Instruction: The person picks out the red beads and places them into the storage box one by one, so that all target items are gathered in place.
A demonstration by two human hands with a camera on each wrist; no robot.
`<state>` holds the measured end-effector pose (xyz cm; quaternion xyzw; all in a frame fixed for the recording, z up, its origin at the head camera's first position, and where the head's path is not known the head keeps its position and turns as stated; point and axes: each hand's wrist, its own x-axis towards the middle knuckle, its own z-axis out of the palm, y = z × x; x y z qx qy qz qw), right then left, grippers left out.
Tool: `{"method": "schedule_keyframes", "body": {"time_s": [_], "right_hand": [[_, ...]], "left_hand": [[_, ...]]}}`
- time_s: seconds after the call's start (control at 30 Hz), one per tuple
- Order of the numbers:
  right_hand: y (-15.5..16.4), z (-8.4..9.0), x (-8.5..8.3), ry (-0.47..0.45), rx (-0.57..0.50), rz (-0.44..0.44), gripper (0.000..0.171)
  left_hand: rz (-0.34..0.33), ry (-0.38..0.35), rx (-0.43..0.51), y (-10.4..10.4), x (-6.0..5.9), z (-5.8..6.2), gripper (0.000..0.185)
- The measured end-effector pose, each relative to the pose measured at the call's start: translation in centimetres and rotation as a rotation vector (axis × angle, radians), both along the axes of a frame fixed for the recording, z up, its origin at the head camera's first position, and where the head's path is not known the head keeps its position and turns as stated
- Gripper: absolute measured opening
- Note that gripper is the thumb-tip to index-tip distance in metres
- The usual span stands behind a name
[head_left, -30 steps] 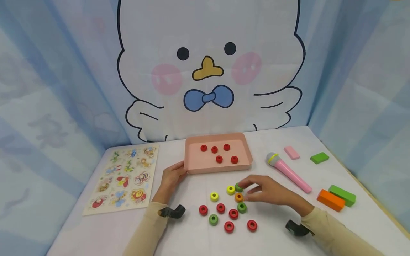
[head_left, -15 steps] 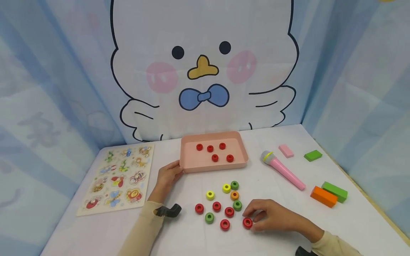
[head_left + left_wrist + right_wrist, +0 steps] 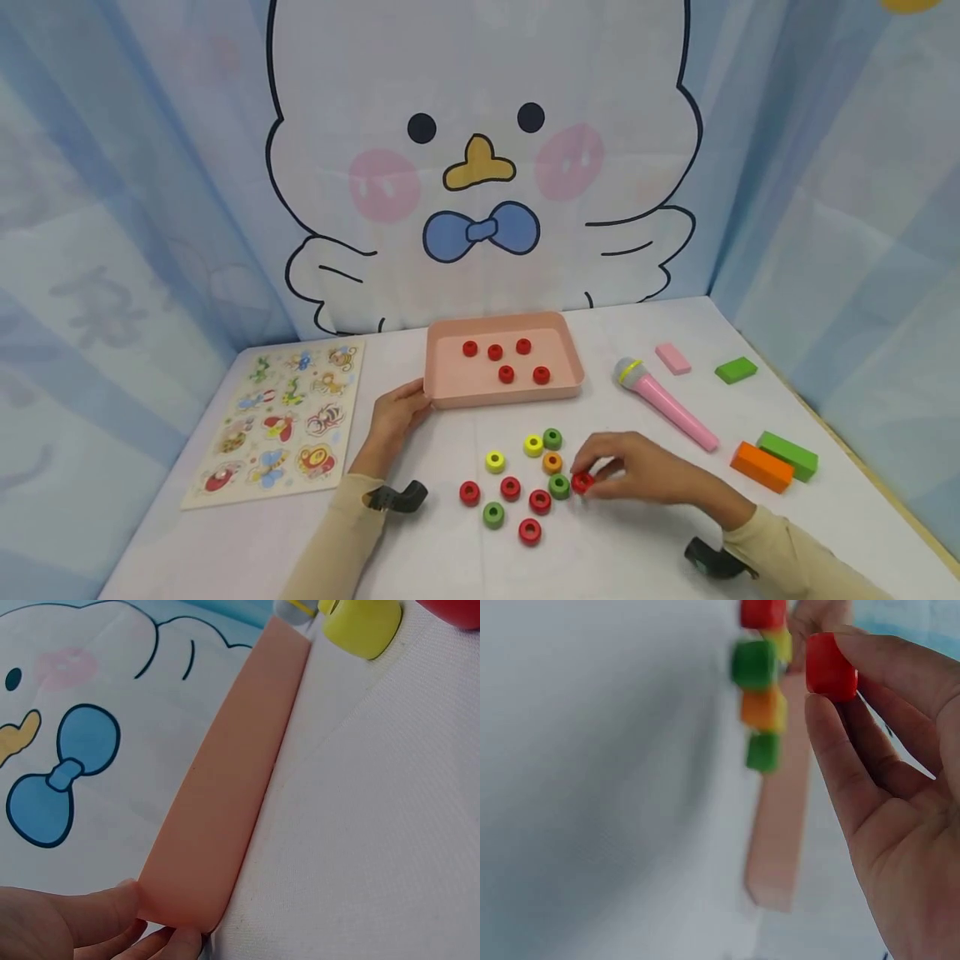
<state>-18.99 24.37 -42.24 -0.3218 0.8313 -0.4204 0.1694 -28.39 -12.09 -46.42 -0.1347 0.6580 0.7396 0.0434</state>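
Pinched a red bead (image 3: 829,669) between thumb and fingertip of the right hand (image 3: 633,467), with the tips drawn in only to the bead's width. Held it off the white table (image 3: 630,550), near the right edge of the loose beads. Gripped the near left corner of the pink tray (image 3: 457,390) with the left hand (image 3: 394,421), thumb at the rim and fingers lower down. Saw five red beads (image 3: 495,352) inside the tray. Nearer, on the table, saw four red ones (image 3: 540,508), three green ones (image 3: 558,493), two yellow ones (image 3: 495,468) and an orange one (image 3: 552,470). Noted a microphone (image 3: 675,412) farther right and a picture board (image 3: 296,436) at left.
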Motion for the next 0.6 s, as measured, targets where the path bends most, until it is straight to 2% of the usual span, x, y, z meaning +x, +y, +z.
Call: {"method": "schedule_keyframes", "body": {"time_s": [0.13,0.23,0.37,0.5,0.6], "right_hand": [[0.0,2.1,-4.1,0.13,0.062,-0.134,0.026],[-0.4,3.2,-7.8,0.175,0.116,-0.225,0.03],[-1.2,3.6,-12.4,0.151,0.178,-0.301,0.035],[-2.0,2.9,-16.6,0.094,0.193,-0.332,0.038],[-2.5,2.3,-19.0,0.041,0.187,-0.362,0.039]], "left_hand": [[0.007,0.003,-0.003,0.1,0.0,-0.2,0.042],[0.004,0.01,-0.007,0.1,0.0,-0.3,0.041],[-0.012,0.023,-0.006,0.2,-0.1,-0.5,0.042],[0.001,0.025,-0.004,0.2,-0.1,-0.5,0.041],[0.006,0.031,-0.006,0.1,-0.1,-0.6,0.041]]}}
